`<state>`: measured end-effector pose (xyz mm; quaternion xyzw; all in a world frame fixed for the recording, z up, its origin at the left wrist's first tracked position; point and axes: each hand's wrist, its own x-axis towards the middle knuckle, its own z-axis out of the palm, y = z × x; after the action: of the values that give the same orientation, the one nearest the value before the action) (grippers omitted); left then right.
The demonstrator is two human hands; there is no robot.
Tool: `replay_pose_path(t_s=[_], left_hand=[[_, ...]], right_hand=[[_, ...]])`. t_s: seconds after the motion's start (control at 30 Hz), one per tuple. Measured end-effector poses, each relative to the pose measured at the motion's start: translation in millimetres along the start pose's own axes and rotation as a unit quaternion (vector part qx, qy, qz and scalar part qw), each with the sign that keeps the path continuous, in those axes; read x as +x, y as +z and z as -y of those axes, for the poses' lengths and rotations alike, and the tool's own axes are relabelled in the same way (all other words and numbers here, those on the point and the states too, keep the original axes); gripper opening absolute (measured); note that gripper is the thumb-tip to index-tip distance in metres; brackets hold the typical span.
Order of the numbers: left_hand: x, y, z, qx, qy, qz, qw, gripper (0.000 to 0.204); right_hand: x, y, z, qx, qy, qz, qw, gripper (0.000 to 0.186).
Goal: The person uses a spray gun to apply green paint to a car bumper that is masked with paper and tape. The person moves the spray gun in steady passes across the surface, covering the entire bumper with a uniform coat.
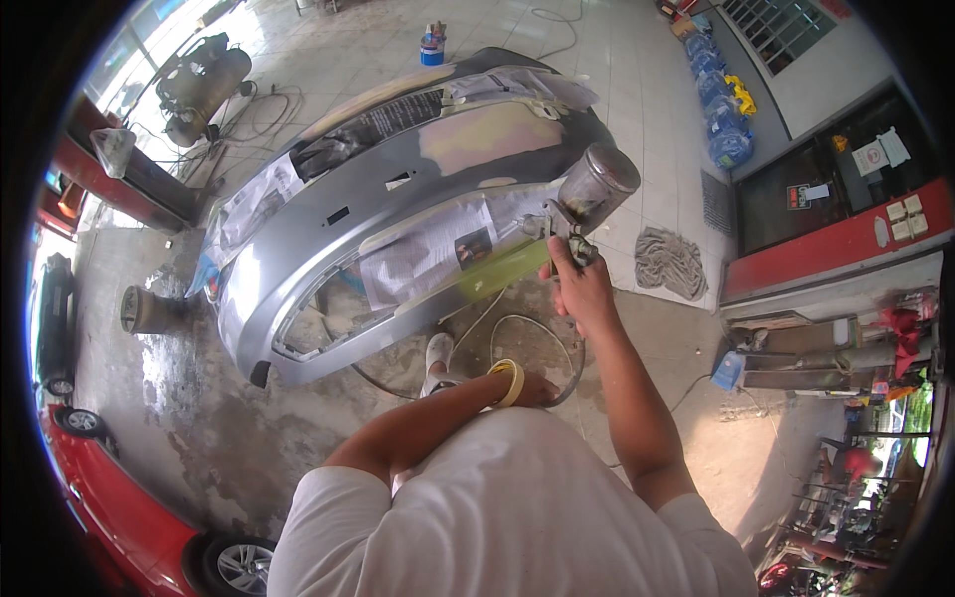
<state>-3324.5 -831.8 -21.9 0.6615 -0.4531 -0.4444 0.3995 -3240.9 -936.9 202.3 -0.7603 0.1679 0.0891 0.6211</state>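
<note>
My right hand (582, 291) is wrapped round the grip of a spray gun (600, 184) with a metal cup on top. The gun's nozzle points left at a grey car bumper (288, 234), near its lower strip with a yellow-green patch (502, 271). Newspaper masking (418, 261) covers parts of the bumper, and a pink and yellow patch (487, 139) lies higher on it. Low in front of my body, my left hand (535, 390) is closed on a dark air hose (577, 370); its fingers are partly hidden. A roll of masking tape (512, 383) hangs round my left wrist.
An air compressor (204, 90) stands back left, with tangled hoses. A can-like stand (149, 309) is by the bumper's left end. A blue can (432, 50) stands behind. Water jugs (721, 109) and a crumpled cloth (670, 263) lie right. A red car (124, 488) is left.
</note>
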Motion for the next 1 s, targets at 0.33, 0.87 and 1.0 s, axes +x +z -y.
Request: replay_pose_path(t_s=[0.33,0.87,1.0], left_hand=[[-71.0,-143.1,-27.8,0.108,0.012,-0.329,0.938,0.018],[-91.0,-311.8,64.6,0.432,-0.176,-0.308,0.829,0.083],[-150.8,-285.8,29.5,0.443,-0.345,-0.298,0.772,0.066]], right_hand=[[76.8,39.3,24.1,0.017,0.042,-0.042,0.998,0.037],[118.5,43.6,27.2,0.042,0.070,-0.155,0.985,0.037],[130.5,40.4,33.1,0.016,0.058,-0.131,0.990,0.039]])
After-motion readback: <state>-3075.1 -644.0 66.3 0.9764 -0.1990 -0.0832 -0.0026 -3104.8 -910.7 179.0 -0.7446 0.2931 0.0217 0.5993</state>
